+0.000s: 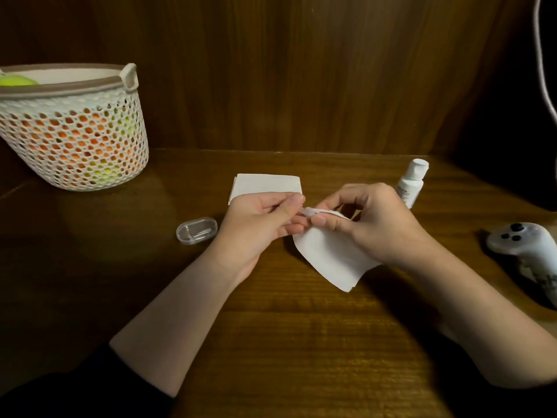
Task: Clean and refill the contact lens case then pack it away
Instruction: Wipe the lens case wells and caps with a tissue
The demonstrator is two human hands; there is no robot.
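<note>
My left hand [265, 218] pinches a small clear-white piece [308, 211], which looks like part of the contact lens set, at the table's middle. My right hand [370, 221] holds a white tissue [331, 260] wrapped against that piece; the tissue hangs down toward the table. A clear oval lens case [196, 230] lies shut on the table just left of my left wrist. A white solution bottle [412, 182] with a white cap stands beyond my right hand. Most of the pinched piece is hidden by my fingers.
A folded white tissue [266, 184] lies behind my left hand. A white mesh basket [75, 131] with orange and green things inside stands at the back left. A white game controller [524, 245] lies at the right edge. A wooden wall rises behind the table.
</note>
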